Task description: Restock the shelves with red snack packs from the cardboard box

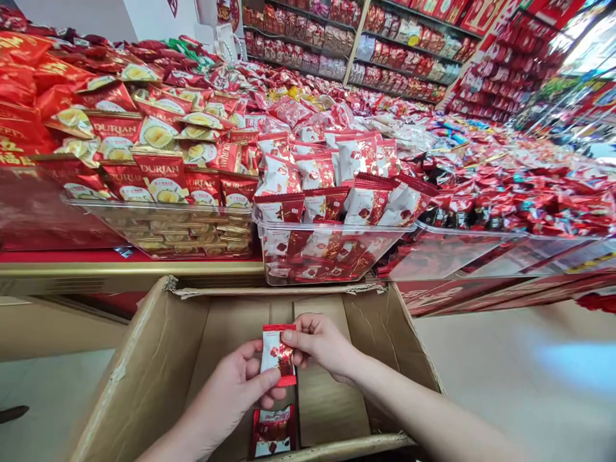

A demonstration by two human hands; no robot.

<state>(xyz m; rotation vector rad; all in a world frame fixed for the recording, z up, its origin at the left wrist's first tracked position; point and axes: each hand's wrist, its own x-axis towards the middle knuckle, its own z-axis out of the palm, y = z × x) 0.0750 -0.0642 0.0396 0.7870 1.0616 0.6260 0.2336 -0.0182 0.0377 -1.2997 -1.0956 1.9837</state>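
Carton (139, 378), sitting below the clear bin (327, 227), is gaping upward. Over it, left hand (235, 380) and right hand (326, 345) are pinching the small packet (272, 348) from opposite sides, hidden fingers apparently bracing its back, keeping the printed face showing.

Head camera; close, facing forward and down over the box (332, 407).

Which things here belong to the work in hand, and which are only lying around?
Belong to the work:
red-and-white packet, held by left hand and right hand
cardboard box underneath
second packet, lying in the box
probably the clear bin of similar packets

Just around:
durian packets
red bags, far left
shiny packets, right
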